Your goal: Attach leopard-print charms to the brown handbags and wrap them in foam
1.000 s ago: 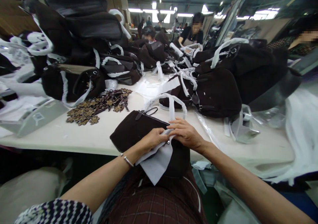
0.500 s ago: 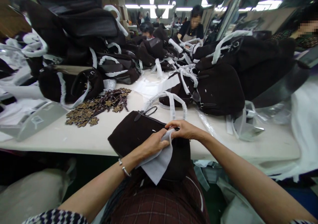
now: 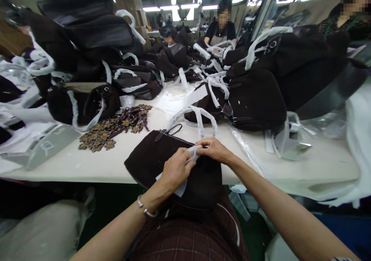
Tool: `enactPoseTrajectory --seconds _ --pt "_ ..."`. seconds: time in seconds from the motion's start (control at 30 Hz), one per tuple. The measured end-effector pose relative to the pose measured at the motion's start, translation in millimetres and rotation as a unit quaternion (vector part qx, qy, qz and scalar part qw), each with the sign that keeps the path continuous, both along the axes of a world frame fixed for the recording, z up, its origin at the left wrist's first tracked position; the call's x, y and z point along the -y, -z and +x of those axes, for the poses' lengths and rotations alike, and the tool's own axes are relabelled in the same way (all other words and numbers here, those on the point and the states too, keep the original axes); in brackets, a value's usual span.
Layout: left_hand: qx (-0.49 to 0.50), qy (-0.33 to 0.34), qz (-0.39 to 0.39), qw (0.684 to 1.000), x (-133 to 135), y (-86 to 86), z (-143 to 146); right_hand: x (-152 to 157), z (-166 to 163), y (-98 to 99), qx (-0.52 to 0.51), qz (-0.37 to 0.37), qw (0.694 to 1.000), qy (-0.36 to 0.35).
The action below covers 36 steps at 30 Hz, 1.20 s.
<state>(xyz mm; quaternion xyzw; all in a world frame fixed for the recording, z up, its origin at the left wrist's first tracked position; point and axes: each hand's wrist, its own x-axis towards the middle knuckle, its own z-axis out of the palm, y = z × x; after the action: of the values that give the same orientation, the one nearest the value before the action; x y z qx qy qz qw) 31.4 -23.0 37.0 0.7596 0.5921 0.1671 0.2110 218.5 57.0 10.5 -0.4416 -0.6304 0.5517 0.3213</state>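
A dark brown suede bag (image 3: 150,156) lies half on the table edge, half on my lap. My left hand (image 3: 175,169) is closed on a white sheet of wrapping tissue (image 3: 182,189), bunching it against the bag. My right hand (image 3: 213,149) pinches the tissue's upper end (image 3: 193,152) at the bag's top. The bag's handles (image 3: 199,118), wrapped in white, arch up just behind my hands.
Piles of dark bags with white-wrapped handles (image 3: 255,95) crowd the table (image 3: 95,164) on the left, back and right. A heap of brown patterned tags (image 3: 116,127) lies left of the bag. A grey tray (image 3: 43,145) sits far left. Other people work at the far end.
The loose tissue that hung over the bag's front has been gathered up under my left hand, which turned and closed over it. My right hand stayed pinching at the bag's top.
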Motion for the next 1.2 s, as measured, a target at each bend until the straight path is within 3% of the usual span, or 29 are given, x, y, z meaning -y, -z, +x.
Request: enactPoseTrajectory --seconds 0.23,0.37,0.5,0.57,0.77,0.87,1.0,1.2 --pt "0.204 -0.062 -0.031 0.977 -9.6 7.6 -2.8 5.3 4.7 5.0 -0.032 0.033 0.999 0.010" --pt "0.217 -0.127 -0.071 0.965 -11.7 11.4 1.6 7.5 4.1 7.2 -0.043 0.044 0.998 0.011" --pt "0.208 -0.165 -0.028 0.964 -15.0 13.7 2.8 6.6 6.9 9.8 -0.025 0.046 0.999 0.003" --pt "0.224 -0.161 -0.040 0.960 -17.6 13.8 0.4 6.2 8.4 10.4 -0.014 0.045 0.999 -0.008" --pt "0.213 -0.054 -0.090 0.971 -21.7 13.1 -5.8 9.5 7.1 10.2 -0.008 0.047 0.999 0.005" --pt "0.231 -0.050 -0.077 0.969 -17.8 14.3 -3.9 11.2 7.2 9.1 -0.019 0.035 0.999 0.026" --pt "0.256 -0.031 -0.081 0.963 -12.9 17.4 -1.2 12.2 10.2 5.5 -0.001 0.020 1.000 0.004" --pt "0.287 -0.064 -0.106 0.950 -11.7 22.8 -1.3 12.7 5.9 1.2 0.042 0.040 0.998 0.019"
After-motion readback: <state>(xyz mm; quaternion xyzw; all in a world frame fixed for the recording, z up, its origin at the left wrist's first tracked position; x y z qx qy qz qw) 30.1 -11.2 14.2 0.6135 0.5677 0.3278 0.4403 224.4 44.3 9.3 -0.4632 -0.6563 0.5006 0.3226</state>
